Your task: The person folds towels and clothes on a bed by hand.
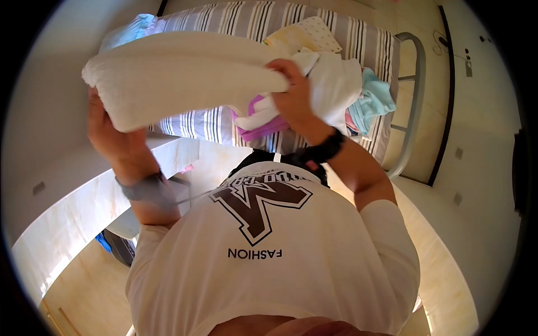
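Observation:
A folded, white, soft-looking cloth is held up above the bed, stretched between both hands. Its exact kind, towel or garment, cannot be made out. My left hand grips its left end from below, with the fingers partly hidden behind the fabric. At the other end, my right hand is closed on the narrower edge. Just beyond and beside the right hand lies a pile with a white garment, a purple cloth, a light teal cloth and a yellow patterned cloth.
The bed has a striped sheet and a grey metal end rail. At its far left lies a pale blue item. A dark bag-like object is on the floor at the lower left. Cables hang near the right wall.

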